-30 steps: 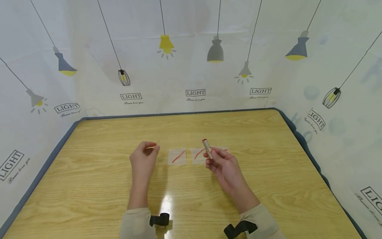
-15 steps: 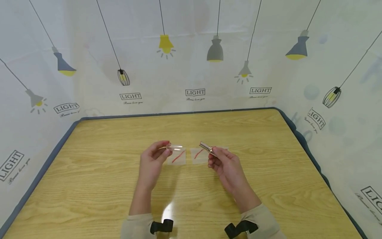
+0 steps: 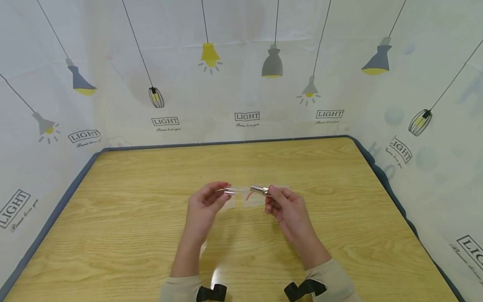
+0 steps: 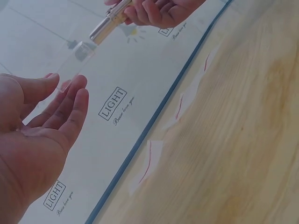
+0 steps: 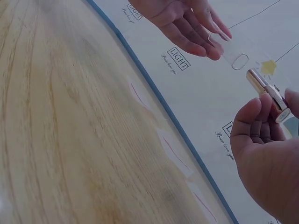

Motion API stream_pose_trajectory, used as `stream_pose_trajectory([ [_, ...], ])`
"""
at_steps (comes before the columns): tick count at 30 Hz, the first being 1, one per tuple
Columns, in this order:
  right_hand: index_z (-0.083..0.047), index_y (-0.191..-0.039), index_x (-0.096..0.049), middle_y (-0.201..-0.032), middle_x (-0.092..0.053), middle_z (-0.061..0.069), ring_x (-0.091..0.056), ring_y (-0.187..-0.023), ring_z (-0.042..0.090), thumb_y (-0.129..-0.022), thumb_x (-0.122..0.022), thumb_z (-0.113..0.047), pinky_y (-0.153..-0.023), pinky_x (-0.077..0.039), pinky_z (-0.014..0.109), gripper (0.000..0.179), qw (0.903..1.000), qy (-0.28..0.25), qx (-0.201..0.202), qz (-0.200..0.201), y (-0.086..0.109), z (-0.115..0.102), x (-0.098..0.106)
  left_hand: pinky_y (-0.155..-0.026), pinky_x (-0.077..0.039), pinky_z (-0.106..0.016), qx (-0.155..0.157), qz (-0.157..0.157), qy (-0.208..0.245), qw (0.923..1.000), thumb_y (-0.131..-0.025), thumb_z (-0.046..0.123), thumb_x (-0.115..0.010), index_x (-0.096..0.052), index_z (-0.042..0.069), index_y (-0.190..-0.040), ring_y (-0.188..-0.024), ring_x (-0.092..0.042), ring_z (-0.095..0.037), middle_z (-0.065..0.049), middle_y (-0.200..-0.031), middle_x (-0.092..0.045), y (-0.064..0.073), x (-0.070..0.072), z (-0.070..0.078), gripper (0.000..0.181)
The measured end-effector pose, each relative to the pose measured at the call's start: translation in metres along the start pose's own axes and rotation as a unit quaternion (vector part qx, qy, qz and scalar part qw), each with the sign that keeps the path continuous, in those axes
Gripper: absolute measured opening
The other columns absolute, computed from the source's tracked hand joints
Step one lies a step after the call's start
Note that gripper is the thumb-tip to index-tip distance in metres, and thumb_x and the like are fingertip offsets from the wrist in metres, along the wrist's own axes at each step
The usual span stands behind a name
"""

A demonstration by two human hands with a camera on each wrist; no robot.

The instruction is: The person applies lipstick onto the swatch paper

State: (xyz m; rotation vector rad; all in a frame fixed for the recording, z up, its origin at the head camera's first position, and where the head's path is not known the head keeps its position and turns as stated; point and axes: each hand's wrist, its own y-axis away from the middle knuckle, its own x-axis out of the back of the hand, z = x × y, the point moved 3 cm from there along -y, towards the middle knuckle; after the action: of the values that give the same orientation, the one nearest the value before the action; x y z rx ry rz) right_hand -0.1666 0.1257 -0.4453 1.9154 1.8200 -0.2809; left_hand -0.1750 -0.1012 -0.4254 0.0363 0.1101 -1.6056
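Note:
My left hand [image 3: 203, 205] pinches a clear lipstick cap [image 4: 74, 63] between thumb and fingertips, its mouth facing right. Opposite it, my right hand [image 3: 289, 209] grips a shiny gold-silver lipstick [image 3: 259, 190] by its base, with the tube pointing left. In the right wrist view a small gap separates the cap's rim [image 5: 240, 61] from the lipstick's end [image 5: 252, 73]. No red shows at the tube's end now. Both hands are held above small pale paper pieces [image 3: 252, 202] marked with red strokes, which they partly cover in the head view.
The wood-grain table [image 3: 132, 235] spreads around the hands, with a dark blue edge [image 3: 226, 144] along its back. A white backdrop [image 3: 241, 92] printed with lamps rises behind and at both sides. Black wrist straps [image 3: 211, 292] sit over the beige sleeves.
My left hand has moved right, bringing the clear cap toward the lipstick. The lipstick has swung from nearly upright to nearly level, pointing left; its red end is no longer visible.

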Motion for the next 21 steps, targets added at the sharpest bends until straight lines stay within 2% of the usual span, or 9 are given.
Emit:
stream_pose_trajectory([
  [2, -0.015, -0.084, -0.074, -0.076, -0.069, -0.002, -0.06, -0.064, 0.007, -0.106, -0.067, -0.018, -0.064, -0.055, 0.02, 0.023, 1.0, 0.002, 0.001, 0.001, 0.0, 0.0, 0.0, -0.095, -0.062, -0.024, 0.002, -0.009, -0.004, 1.0, -0.098, -0.01, -0.068, -0.068, -0.008, -0.129, -0.111, -0.076, -0.017, -0.029, -0.129, -0.07, 0.001, -0.004, 0.001, 0.031],
  [5, -0.015, -0.082, -0.073, -0.075, -0.068, -0.003, -0.059, -0.063, 0.007, -0.106, -0.067, -0.016, -0.063, -0.055, 0.02, 0.025, 1.0, 0.005, 0.003, 0.002, 0.001, 0.0, 0.001, -0.093, -0.062, -0.023, 0.003, -0.019, -0.009, 0.9998, -0.098, -0.009, -0.068, -0.068, -0.007, -0.129, -0.107, -0.075, -0.009, -0.026, -0.129, -0.071, 0.001, -0.009, 0.001, 0.031],
  [8, -0.016, -0.081, -0.073, -0.073, -0.067, -0.003, -0.058, -0.062, 0.007, -0.106, -0.066, -0.015, -0.062, -0.054, 0.019, 0.027, 0.9999, 0.009, 0.005, 0.002, 0.001, 0.001, 0.002, -0.09, -0.061, -0.023, 0.01, -0.024, -0.018, 0.9995, -0.098, -0.007, -0.069, -0.069, -0.005, -0.129, -0.107, -0.074, -0.007, -0.024, -0.129, -0.072, 0.002, -0.013, 0.0, 0.031],
  [13, -0.017, -0.081, -0.074, -0.072, -0.066, -0.003, -0.057, -0.062, 0.007, -0.107, -0.065, -0.014, -0.061, -0.052, 0.019, 0.028, 0.9999, 0.012, 0.007, 0.0, 0.0, 0.002, 0.003, -0.09, -0.061, -0.021, 0.023, -0.027, -0.011, 0.9993, -0.097, -0.008, -0.07, -0.07, -0.004, -0.129, -0.108, -0.073, -0.008, -0.023, -0.128, -0.073, 0.002, -0.019, -0.002, 0.032],
  [21, -0.015, -0.081, -0.073, -0.072, -0.065, -0.002, -0.057, -0.061, 0.007, -0.108, -0.065, -0.016, -0.06, -0.053, 0.019, 0.028, 0.9998, 0.015, 0.007, -0.005, 0.001, 0.002, 0.001, -0.094, -0.061, -0.022, 0.016, -0.047, -0.019, 0.9986, -0.096, -0.007, -0.071, -0.071, -0.004, -0.127, -0.114, -0.072, -0.013, -0.021, -0.131, -0.071, 0.005, -0.027, -0.004, 0.031],
])
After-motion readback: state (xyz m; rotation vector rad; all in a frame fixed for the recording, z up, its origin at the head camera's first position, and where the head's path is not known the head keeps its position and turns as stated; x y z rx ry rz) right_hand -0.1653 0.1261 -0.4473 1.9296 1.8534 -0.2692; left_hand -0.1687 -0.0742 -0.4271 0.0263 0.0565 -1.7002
